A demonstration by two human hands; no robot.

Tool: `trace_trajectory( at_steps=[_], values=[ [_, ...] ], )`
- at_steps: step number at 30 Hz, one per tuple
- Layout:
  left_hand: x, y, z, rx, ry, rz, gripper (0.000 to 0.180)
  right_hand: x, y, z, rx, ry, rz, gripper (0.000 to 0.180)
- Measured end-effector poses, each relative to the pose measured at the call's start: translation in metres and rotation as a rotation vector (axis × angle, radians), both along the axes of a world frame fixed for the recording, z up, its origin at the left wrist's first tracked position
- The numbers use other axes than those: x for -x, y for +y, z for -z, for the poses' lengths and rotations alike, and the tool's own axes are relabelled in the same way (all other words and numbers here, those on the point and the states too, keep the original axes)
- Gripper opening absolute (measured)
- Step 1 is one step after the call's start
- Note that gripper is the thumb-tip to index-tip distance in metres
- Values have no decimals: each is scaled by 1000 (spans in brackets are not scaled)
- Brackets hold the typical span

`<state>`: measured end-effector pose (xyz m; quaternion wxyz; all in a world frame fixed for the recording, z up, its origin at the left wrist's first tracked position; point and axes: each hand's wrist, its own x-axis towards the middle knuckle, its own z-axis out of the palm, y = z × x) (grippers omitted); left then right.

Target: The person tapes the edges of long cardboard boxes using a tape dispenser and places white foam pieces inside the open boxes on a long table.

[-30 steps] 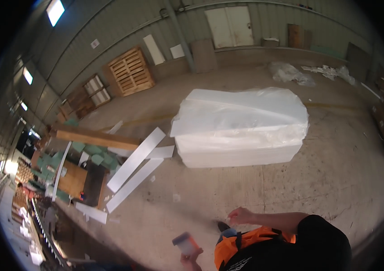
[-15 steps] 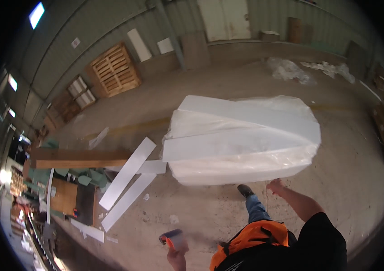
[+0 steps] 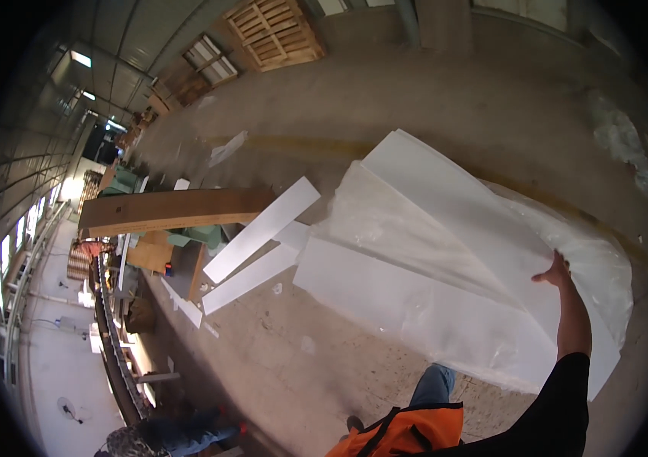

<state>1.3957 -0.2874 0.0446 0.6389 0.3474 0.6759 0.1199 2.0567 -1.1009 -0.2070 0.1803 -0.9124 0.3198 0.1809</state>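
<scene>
My right hand (image 3: pixel 557 273) reaches over the far right part of a large plastic-wrapped bundle (image 3: pixel 354 202). Its thumb and fingers are spread, and it is at or just above a long white board (image 3: pixel 457 186) lying on the wrapping; I cannot tell whether it touches. A second white board (image 3: pixel 408 293) runs along the bundle's near side, and the two come together toward the right end. My left hand is out of view.
Loose white strips (image 3: pixel 263 228) lie on the floor left of the bundle, beside a long brown cardboard box (image 3: pixel 179 209). Another person (image 3: pixel 172 434) is at the lower left. A wooden pallet (image 3: pixel 272 30) leans at the back wall, with plastic sheeting (image 3: pixel 625 141) far right.
My right hand has risen from the bundle's near side to over the board. My left hand, with an orange-and-dark tape dispenser, has left the view. The view has turned left.
</scene>
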Motion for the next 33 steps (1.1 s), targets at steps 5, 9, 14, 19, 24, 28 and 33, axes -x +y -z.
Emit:
trace_trajectory(
  at_steps=[5, 9, 14, 19, 24, 28, 33],
  values=[
    [-38, -54, 17, -201, 246, 76, 70, -10, -6, 1, -8, 272, -100, 130],
    [-96, -84, 18, -271, 291, 248, 78, 7, 0, 23, 50, 78, -65, 122],
    [-159, -105, -4, -253, 358, 409, 93, -25, 21, 23, -9, 266, -331, 127],
    [-214, -108, 19, -563, 1110, 819, 43, 48, -24, 46, -401, -29, -307, 85],
    [-211, -130, -3, -369, 1118, 655, 39, 74, 13, -70, -411, -68, -248, 101],
    [-214, -141, -5, -262, 1145, 621, 44, 30, 58, -123, -654, -76, -406, 95],
    [-213, -145, -7, -234, 1082, 500, 49, 12, 133, -25, -1001, 205, -740, 78]
  ],
)
